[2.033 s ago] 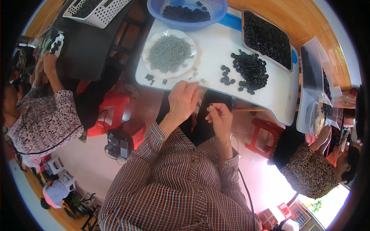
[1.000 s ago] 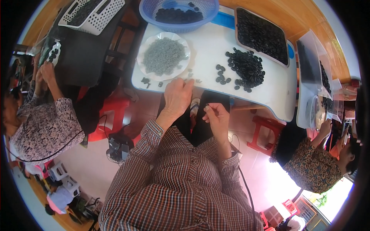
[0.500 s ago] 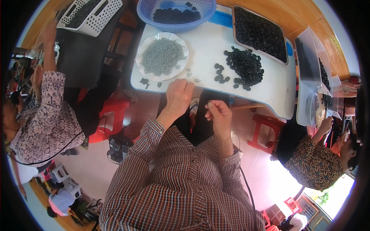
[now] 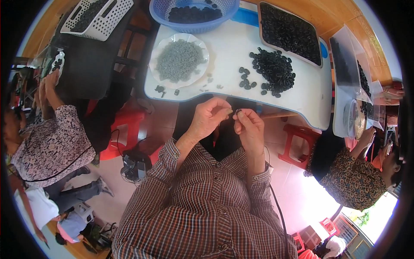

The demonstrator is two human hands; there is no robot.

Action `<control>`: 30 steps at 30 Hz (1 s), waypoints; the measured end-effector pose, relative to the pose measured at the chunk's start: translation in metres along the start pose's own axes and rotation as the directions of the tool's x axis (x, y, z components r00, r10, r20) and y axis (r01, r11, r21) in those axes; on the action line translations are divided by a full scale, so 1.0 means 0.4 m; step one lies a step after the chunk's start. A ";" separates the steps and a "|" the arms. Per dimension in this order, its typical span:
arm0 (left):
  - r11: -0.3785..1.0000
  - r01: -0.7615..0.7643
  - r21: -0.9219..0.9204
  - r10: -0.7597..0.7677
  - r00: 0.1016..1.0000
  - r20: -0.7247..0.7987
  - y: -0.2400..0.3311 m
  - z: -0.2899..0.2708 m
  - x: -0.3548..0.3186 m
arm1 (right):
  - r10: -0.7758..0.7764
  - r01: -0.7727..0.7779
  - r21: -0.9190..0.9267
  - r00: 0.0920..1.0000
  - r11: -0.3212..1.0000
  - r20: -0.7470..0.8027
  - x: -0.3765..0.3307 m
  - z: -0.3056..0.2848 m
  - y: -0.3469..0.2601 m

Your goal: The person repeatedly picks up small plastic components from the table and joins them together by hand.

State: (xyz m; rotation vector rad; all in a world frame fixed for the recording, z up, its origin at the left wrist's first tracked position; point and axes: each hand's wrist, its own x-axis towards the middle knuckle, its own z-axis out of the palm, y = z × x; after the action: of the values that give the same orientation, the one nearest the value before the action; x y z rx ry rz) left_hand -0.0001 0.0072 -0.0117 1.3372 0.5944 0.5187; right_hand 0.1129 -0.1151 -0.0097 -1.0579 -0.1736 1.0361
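Observation:
Close together in front of my body, just off the table's near edge, are my two hands. My left hand (image 4: 209,115) is closed in a pinch at thumb and forefinger; what sits in it is too small to make out. My right hand (image 4: 250,126) pinches a small black oval piece (image 4: 237,111), its edge turned toward the left fingertips. On the white table (image 4: 228,56), a scalloped white plate (image 4: 156,74) bears a heap of small clear grey pieces (image 4: 180,60). To its right lies a pile of black oval pieces (image 4: 276,71), with several loose ones beside it.
A blue basket (image 4: 194,26) and a tray (image 4: 320,64) of black pieces stand at the table's far side. Clear bins (image 4: 351,64) are at the right. Red stools (image 4: 297,140) flank me. People sit at left (image 4: 64,142) and right (image 4: 353,181).
My left hand has come back from the table edge toward my right hand, its fingers now pinched. The right hand has turned slightly. At left, the neighbour's arm has lowered.

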 end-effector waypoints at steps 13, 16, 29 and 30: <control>0.986 0.109 -0.129 -0.097 0.991 0.095 0.005 0.011 -0.008 | -0.064 0.064 -0.025 0.998 0.998 0.022 -0.014 0.017 -0.005; 0.987 0.105 -0.118 -0.094 0.990 0.101 0.006 0.011 -0.009 | -0.057 0.059 -0.055 0.998 0.997 0.020 -0.016 0.015 -0.003; 0.955 0.150 -0.258 -0.126 0.986 0.108 -0.020 0.005 -0.006 | -0.038 0.039 -0.039 0.999 0.998 0.025 -0.018 0.019 0.001; 0.955 0.151 -0.257 -0.126 0.986 0.108 -0.020 0.004 -0.006 | -0.034 0.034 -0.030 0.999 0.999 0.026 -0.018 0.017 0.003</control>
State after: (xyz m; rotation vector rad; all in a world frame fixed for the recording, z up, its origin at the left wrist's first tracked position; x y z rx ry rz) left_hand -0.0007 0.0030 -0.0189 1.0512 0.5202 0.4046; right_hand 0.1045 -0.1163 -0.0046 -1.0661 -0.2278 1.0193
